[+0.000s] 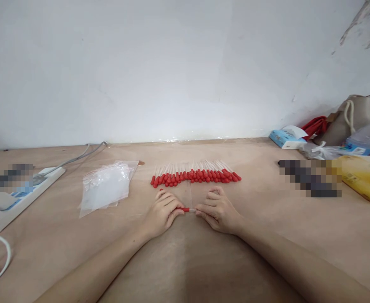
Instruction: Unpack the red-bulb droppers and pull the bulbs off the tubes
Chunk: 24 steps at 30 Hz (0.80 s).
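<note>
Just in front of me, my left hand (166,212) pinches the red rubber bulb (184,209) of a dropper. A second bit of red shows at the back of its curled fingers, mostly hidden. Facing it, my right hand (218,212) pinches the dropper's clear thin tube (192,210) between thumb and fingers. Tube and bulb lie in line and meet between my hands; how deep the tube sits in the bulb cannot be made out. Beyond my hands, a row of several droppers (197,174) lies side by side, red bulbs toward me and clear tubes pointing at the wall.
Clear zip bags (105,185) lie in a stack at left. Farther left is a white power strip (50,181) with a grey cable. On the right are a blue tissue pack (287,139), a yellow packet (366,176) and a beige bag (358,113). A wall closes the table's back.
</note>
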Each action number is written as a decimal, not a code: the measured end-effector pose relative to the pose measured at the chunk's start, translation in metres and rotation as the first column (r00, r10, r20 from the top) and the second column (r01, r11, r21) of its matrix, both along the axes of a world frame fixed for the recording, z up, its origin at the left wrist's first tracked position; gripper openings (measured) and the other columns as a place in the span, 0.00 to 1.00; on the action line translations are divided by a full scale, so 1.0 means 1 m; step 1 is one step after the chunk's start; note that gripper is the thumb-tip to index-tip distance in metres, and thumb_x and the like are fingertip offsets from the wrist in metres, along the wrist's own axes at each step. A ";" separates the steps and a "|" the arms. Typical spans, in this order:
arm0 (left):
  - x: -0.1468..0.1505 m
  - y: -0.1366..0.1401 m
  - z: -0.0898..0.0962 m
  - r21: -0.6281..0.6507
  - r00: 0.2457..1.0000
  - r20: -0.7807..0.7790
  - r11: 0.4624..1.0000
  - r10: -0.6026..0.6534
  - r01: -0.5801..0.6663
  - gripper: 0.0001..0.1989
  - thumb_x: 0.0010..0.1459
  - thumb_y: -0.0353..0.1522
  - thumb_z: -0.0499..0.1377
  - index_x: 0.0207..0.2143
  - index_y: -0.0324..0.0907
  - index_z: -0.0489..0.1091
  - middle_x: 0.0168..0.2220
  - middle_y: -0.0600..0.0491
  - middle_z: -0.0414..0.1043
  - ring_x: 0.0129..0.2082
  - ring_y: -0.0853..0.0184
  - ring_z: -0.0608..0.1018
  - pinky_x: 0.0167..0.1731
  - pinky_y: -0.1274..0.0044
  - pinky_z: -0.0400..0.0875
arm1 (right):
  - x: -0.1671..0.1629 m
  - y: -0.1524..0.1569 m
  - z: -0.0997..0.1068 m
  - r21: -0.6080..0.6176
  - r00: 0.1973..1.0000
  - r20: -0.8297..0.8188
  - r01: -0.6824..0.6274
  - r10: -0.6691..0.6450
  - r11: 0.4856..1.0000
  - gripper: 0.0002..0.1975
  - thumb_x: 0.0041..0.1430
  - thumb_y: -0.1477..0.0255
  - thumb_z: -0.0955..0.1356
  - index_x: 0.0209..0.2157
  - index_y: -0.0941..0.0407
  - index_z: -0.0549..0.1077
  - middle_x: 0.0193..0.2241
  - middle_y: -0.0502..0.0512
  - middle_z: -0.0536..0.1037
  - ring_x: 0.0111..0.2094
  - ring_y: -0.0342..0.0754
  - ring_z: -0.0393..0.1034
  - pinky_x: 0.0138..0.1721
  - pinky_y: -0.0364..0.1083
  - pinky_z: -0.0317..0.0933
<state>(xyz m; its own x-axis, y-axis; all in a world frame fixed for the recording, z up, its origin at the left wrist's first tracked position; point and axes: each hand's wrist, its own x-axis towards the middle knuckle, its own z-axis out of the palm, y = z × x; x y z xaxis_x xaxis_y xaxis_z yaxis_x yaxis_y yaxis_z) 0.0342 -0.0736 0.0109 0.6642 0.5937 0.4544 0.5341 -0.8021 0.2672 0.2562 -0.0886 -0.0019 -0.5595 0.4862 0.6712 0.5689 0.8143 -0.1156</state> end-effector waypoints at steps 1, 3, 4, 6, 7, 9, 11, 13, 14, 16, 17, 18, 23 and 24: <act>0.000 -0.001 0.000 -0.006 1.000 -0.006 1.000 -0.006 0.006 0.08 0.59 0.33 0.51 0.30 0.41 0.67 0.29 0.54 0.71 0.33 0.68 0.69 0.41 0.71 0.58 | 0.000 -0.001 0.000 0.005 1.000 0.003 -0.006 0.006 1.000 0.07 0.57 0.72 0.63 0.31 0.56 0.73 0.18 0.47 0.71 0.25 0.41 0.56 0.40 0.48 0.48; 0.000 -0.001 0.001 -0.012 1.000 -0.021 1.000 -0.014 0.014 0.08 0.59 0.32 0.51 0.29 0.41 0.66 0.28 0.54 0.70 0.33 0.68 0.68 0.40 0.71 0.57 | 0.000 -0.002 0.001 0.012 1.000 0.003 -0.019 0.019 1.000 0.07 0.57 0.72 0.63 0.31 0.56 0.72 0.18 0.47 0.70 0.25 0.41 0.55 0.40 0.47 0.48; 0.000 -0.002 0.001 -0.014 0.999 -0.027 1.000 -0.019 0.019 0.08 0.59 0.32 0.50 0.29 0.41 0.66 0.28 0.54 0.70 0.32 0.68 0.68 0.40 0.71 0.57 | 0.001 -0.003 0.001 0.012 1.000 0.003 -0.026 0.026 1.000 0.07 0.57 0.72 0.63 0.31 0.56 0.72 0.18 0.47 0.70 0.25 0.41 0.55 0.40 0.47 0.48; 0.000 -0.002 0.002 -0.014 0.999 -0.034 0.999 -0.039 0.039 0.08 0.60 0.31 0.50 0.28 0.40 0.65 0.28 0.54 0.69 0.32 0.68 0.68 0.40 0.71 0.57 | 0.001 -0.004 0.002 0.010 0.999 0.006 -0.038 0.037 0.999 0.07 0.57 0.73 0.62 0.31 0.56 0.72 0.18 0.47 0.70 0.25 0.41 0.55 0.40 0.47 0.48; 0.000 -0.002 0.003 -0.013 0.998 -0.037 0.999 -0.053 0.053 0.08 0.60 0.31 0.50 0.28 0.40 0.65 0.27 0.54 0.69 0.32 0.68 0.68 0.40 0.71 0.56 | 0.001 -0.004 0.002 0.007 0.999 0.009 -0.043 0.043 0.999 0.07 0.57 0.73 0.62 0.31 0.56 0.72 0.18 0.47 0.70 0.25 0.41 0.55 0.40 0.47 0.48; 0.001 -0.003 0.003 -0.009 0.997 -0.038 0.997 -0.074 0.074 0.08 0.60 0.30 0.49 0.28 0.40 0.65 0.27 0.54 0.69 0.33 0.68 0.68 0.41 0.71 0.56 | 0.001 -0.005 0.003 -0.003 0.998 0.021 -0.052 0.052 0.999 0.07 0.58 0.73 0.62 0.31 0.56 0.72 0.18 0.48 0.69 0.25 0.41 0.55 0.39 0.46 0.48; 0.001 -0.003 0.004 -0.004 0.996 -0.037 0.996 -0.084 0.084 0.08 0.59 0.30 0.49 0.28 0.41 0.65 0.27 0.54 0.69 0.33 0.68 0.68 0.41 0.71 0.56 | 0.001 -0.005 0.003 -0.014 0.998 0.035 -0.060 0.060 0.998 0.08 0.58 0.73 0.61 0.30 0.56 0.71 0.18 0.48 0.69 0.25 0.41 0.55 0.39 0.46 0.49; 0.002 -0.004 0.005 -0.004 0.995 -0.039 0.995 -0.095 0.095 0.08 0.59 0.29 0.49 0.28 0.41 0.65 0.27 0.54 0.69 0.34 0.68 0.68 0.41 0.71 0.56 | 0.001 -0.006 0.002 -0.025 0.997 0.045 -0.059 0.060 0.998 0.08 0.58 0.72 0.61 0.29 0.56 0.71 0.18 0.48 0.68 0.25 0.41 0.55 0.39 0.46 0.49; 0.002 -0.004 0.005 -0.005 0.994 -0.041 0.995 -0.103 0.103 0.08 0.59 0.29 0.49 0.28 0.41 0.65 0.27 0.54 0.69 0.34 0.68 0.68 0.40 0.71 0.56 | 0.001 -0.006 0.002 -0.027 0.997 0.048 -0.058 0.059 0.998 0.08 0.58 0.72 0.61 0.29 0.56 0.71 0.18 0.48 0.68 0.25 0.41 0.54 0.39 0.46 0.49; 0.001 -0.004 0.005 -0.010 0.992 -0.047 0.993 -0.119 0.119 0.08 0.59 0.29 0.49 0.29 0.41 0.65 0.27 0.54 0.69 0.34 0.67 0.68 0.39 0.71 0.57 | 0.003 -0.008 0.001 -0.032 0.997 0.052 -0.061 0.063 0.998 0.08 0.58 0.73 0.61 0.29 0.56 0.71 0.18 0.48 0.68 0.25 0.41 0.54 0.39 0.47 0.49; 0.000 -0.005 0.004 -0.016 0.991 -0.044 0.992 -0.123 0.122 0.08 0.59 0.29 0.49 0.29 0.41 0.65 0.27 0.54 0.69 0.34 0.67 0.68 0.39 0.71 0.58 | 0.005 -0.009 0.001 -0.037 0.996 0.052 -0.066 0.068 0.997 0.08 0.58 0.73 0.61 0.28 0.57 0.71 0.17 0.48 0.68 0.25 0.41 0.54 0.39 0.47 0.49; -0.003 -0.005 0.003 -0.022 0.992 -0.033 0.993 -0.120 0.119 0.08 0.59 0.29 0.49 0.29 0.41 0.65 0.28 0.53 0.69 0.34 0.67 0.69 0.38 0.71 0.58 | 0.008 -0.009 0.001 -0.044 0.996 0.051 -0.071 0.073 0.997 0.08 0.58 0.73 0.61 0.28 0.57 0.71 0.17 0.48 0.68 0.25 0.41 0.55 0.39 0.47 0.50; -0.020 -0.006 -0.001 -0.116 0.995 0.097 0.993 0.009 0.002 0.07 0.60 0.29 0.48 0.33 0.41 0.65 0.32 0.51 0.68 0.34 0.69 0.70 0.37 0.75 0.64 | 0.030 -0.004 0.001 -0.124 0.999 -0.030 0.026 -0.029 0.992 0.09 0.58 0.72 0.61 0.33 0.55 0.73 0.20 0.50 0.71 0.25 0.42 0.58 0.37 0.47 0.52; -0.022 -0.007 0.000 -0.138 0.993 0.114 0.990 0.034 -0.018 0.07 0.60 0.29 0.48 0.35 0.41 0.66 0.33 0.51 0.68 0.35 0.69 0.70 0.37 0.76 0.65 | 0.033 -0.002 0.001 -0.149 0.995 -0.058 0.071 -0.080 0.986 0.10 0.58 0.72 0.61 0.36 0.55 0.73 0.21 0.51 0.71 0.26 0.43 0.59 0.35 0.46 0.53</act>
<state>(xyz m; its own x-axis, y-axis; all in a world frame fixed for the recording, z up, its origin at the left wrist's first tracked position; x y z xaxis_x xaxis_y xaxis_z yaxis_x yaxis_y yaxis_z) 0.0117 -0.0803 0.0105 0.5955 0.6715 0.4411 0.5133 -0.7403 0.4341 0.2889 -0.0907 -0.0008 -0.4758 0.6208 0.6231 0.6154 0.7411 -0.2684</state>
